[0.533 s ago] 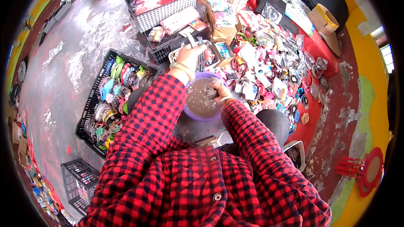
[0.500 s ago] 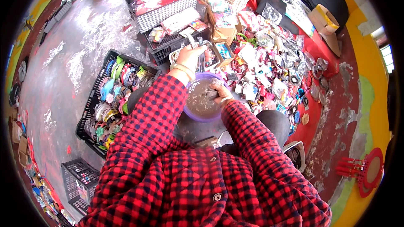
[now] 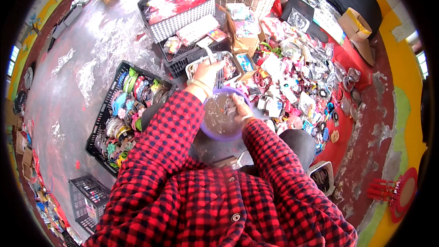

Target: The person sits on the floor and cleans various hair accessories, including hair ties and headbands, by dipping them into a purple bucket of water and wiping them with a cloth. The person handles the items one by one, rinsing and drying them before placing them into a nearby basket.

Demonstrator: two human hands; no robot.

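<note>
Slip and spill risks during handwork.
Fingers of the left hand (image 3: 207,75) are gripping bands (image 3: 220,81) at the 11 o'clock side of the basin (image 3: 215,136); those of the right hand (image 3: 243,108), at 3, are half-curling, hold unclear. Loosening could be dropping bands into water (image 3: 218,118); bumping could be wetting the pile (image 3: 292,96) at 2.

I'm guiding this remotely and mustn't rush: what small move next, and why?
Probably squeeze the right hand over the purple basin: it seems to grip a greyish cloth at the murky water, while the left hand holds bands near the far rim.
</note>
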